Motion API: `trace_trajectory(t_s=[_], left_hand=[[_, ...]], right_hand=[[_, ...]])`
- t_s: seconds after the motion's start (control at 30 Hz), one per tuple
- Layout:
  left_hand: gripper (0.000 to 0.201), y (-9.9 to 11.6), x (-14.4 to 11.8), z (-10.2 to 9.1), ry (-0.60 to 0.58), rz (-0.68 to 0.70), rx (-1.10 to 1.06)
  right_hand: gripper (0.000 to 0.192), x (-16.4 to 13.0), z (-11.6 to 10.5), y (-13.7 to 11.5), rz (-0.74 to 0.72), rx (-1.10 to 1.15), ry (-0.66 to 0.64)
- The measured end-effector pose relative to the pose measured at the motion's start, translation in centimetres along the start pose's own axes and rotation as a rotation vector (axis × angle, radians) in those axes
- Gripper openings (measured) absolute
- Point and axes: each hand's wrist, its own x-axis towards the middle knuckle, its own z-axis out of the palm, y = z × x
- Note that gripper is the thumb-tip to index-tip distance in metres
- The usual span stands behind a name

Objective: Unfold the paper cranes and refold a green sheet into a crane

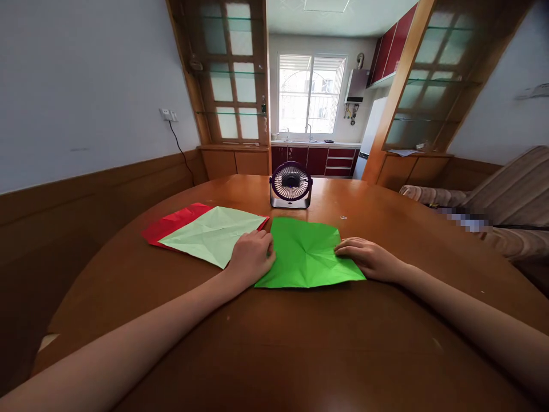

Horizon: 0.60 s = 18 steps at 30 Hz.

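Note:
A bright green sheet of paper (305, 257) with crease lines meeting near its middle lies in front of me on the table, its near edge slightly raised. At its left edge my left hand (252, 254) is closed, with curled fingers gripping the paper's side. My right hand (369, 258) pinches the right edge, fingertips on top and the thumb hidden. To the left lies a creased pale green sheet (206, 233) on top of red paper (176, 220). My left hand covers part of the pale sheet's right side.
The rounded wooden table (274, 349) carries a small dark round fan (291, 182) on a stand, beyond the green sheet. A striped sofa (510, 189) is at the right. Glass-shelved cabinets (234, 74) and a kitchen window (312, 91) stand behind.

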Motion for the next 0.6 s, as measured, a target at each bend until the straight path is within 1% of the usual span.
trace_trajectory(t_s=[0.03, 0.1, 0.17, 0.23, 0.33, 0.43, 0.53, 0.6], left_hand=[[0.008, 0.1, 0.1, 0.2, 0.005, 0.049, 0.031], [0.016, 0.2, 0.4, 0.6, 0.001, 0.155, 0.032], [0.027, 0.5, 0.5, 1.3, -0.018, 0.247, -0.027], [0.036, 1.1, 0.6, 1.9, -0.066, 0.306, -0.093], [0.046, 1.9, 0.9, 2.4, -0.224, 0.345, -0.137], [0.051, 2.1, 1.9, 2.5, -0.386, 0.334, -0.132], [0.053, 1.7, 3.0, 2.6, -0.462, 0.353, -0.144], [0.052, 1.3, 3.3, 2.7, -0.454, 0.366, -0.154]], right_hand=[[0.035, 0.1, 0.0, 0.0, 0.010, 0.002, -0.019], [0.039, 0.2, 0.1, 0.0, 0.022, -0.003, -0.048], [0.039, 0.3, 0.1, 0.0, 0.028, -0.006, -0.051], [0.037, 0.4, 0.1, -0.1, 0.026, 0.007, -0.032], [0.038, 0.6, 0.2, -0.7, -0.007, 0.063, -0.014], [0.047, 0.9, 0.2, -1.4, -0.079, 0.137, -0.057], [0.051, 1.0, 0.2, -1.8, -0.091, 0.199, -0.104], [0.052, 0.9, 0.2, -1.8, -0.069, 0.224, -0.107]])
